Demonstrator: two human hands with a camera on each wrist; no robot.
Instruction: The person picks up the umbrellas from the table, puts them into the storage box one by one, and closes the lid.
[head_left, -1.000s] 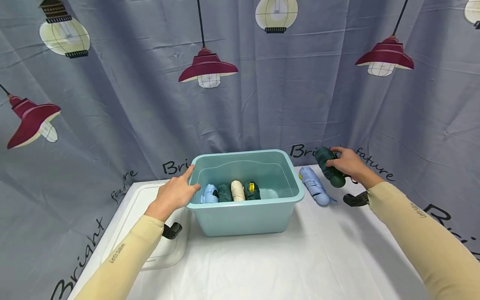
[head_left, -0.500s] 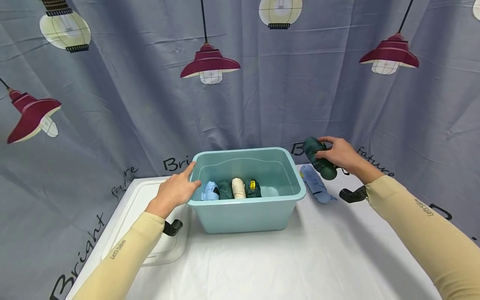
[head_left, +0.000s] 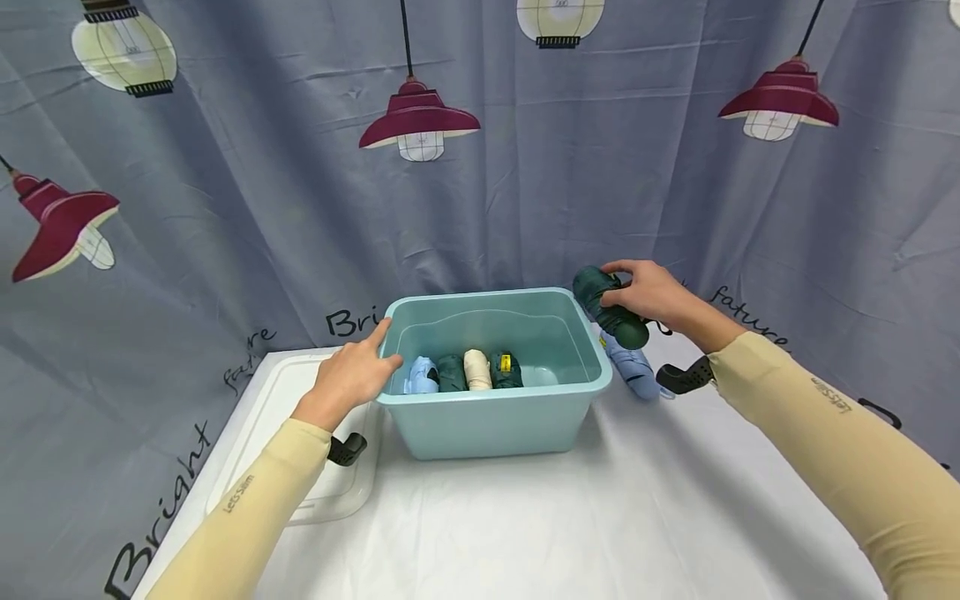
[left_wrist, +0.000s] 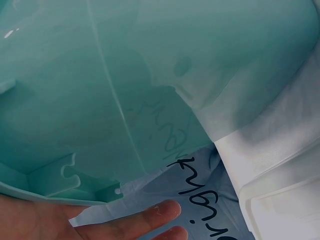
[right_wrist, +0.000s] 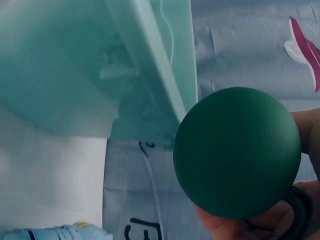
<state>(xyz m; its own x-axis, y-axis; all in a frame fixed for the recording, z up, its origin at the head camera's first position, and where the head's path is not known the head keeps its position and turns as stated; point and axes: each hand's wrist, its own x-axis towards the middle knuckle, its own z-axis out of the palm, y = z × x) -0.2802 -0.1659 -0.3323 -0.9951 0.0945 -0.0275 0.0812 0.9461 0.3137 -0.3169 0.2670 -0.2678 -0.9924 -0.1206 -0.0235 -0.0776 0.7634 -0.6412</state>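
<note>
My right hand (head_left: pixel 651 293) grips a dark green folded umbrella (head_left: pixel 609 307) in the air by the right rim of a teal plastic bin (head_left: pixel 487 425). The umbrella's round green end (right_wrist: pixel 237 152) faces the right wrist camera, with a dark wrist strap (right_wrist: pixel 301 212) beside it. On the left rim of the bin rests my left hand (head_left: pixel 348 373), fingers fairly straight. The left wrist view shows its fingers (left_wrist: pixel 145 218) outside the wall. In the bin, side by side, are a light blue umbrella (head_left: pixel 422 377), a green one (head_left: pixel 452 374), a cream one (head_left: pixel 477 370) and another green one (head_left: pixel 506 372).
A light blue folded umbrella (head_left: pixel 636 371) lies on the white table (head_left: pixel 525 533) right of the bin, partly below the held one. Left of the bin is a clear flat lid (head_left: pixel 341 492), under my left forearm. A grey-blue printed curtain (head_left: pixel 600 192) hangs behind.
My right hand has carried the green umbrella up and left, from above the table to the bin's right rim. My left hand stays on the left rim.
</note>
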